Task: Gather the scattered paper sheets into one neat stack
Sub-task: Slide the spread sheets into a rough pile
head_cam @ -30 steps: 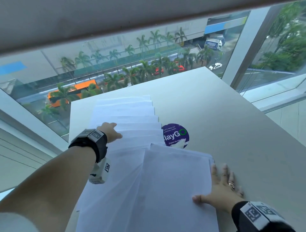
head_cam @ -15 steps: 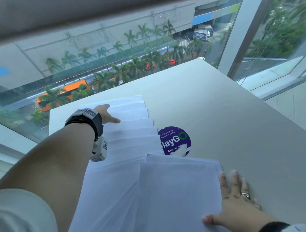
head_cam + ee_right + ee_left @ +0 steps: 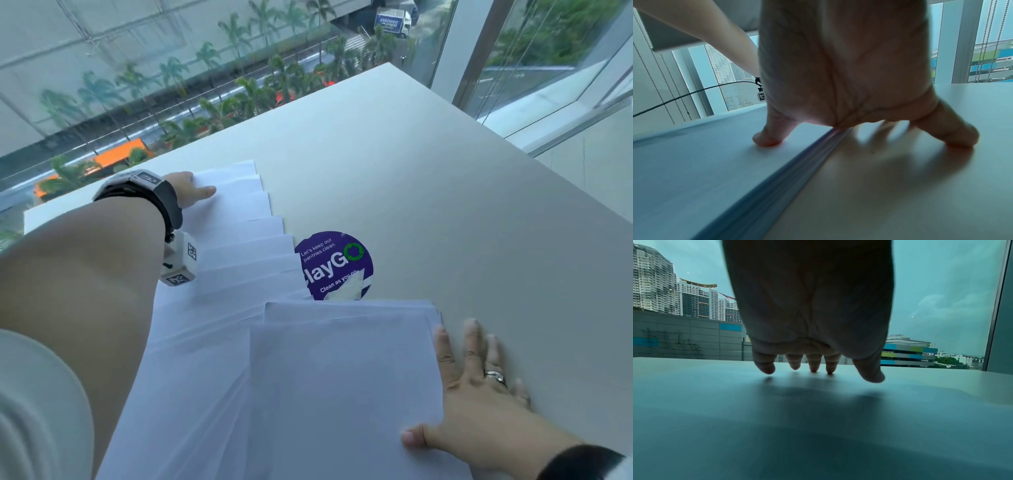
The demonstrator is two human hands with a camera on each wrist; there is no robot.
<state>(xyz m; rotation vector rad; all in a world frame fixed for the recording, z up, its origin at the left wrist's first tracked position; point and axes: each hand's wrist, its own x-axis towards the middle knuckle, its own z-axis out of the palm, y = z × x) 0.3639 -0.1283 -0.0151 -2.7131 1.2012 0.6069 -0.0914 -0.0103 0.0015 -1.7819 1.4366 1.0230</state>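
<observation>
A pale table [image 3: 445, 192] by a high window carries a long fan of white paper sheets [image 3: 246, 236], about seven stepped edges visible at the far end, running back into a thicker, partly squared stack [image 3: 342, 377] near the person. A single round purple sticker [image 3: 337, 263] shows between the two. The gathering step appears to be under way. The person's left hand [image 3: 188, 188] reaches to the farthest sheets, fingers extended and tips pressing down on paper, gripping nothing. The right hand [image 3: 479, 394] lies flat and spread, thumb on the stack, fingers on the table along its right edge, one ring [image 3: 495, 375] on it, bracing the pile. The next move likely calls for dragging the fanned sheets back toward the stack with even pressure so none slips.
</observation>
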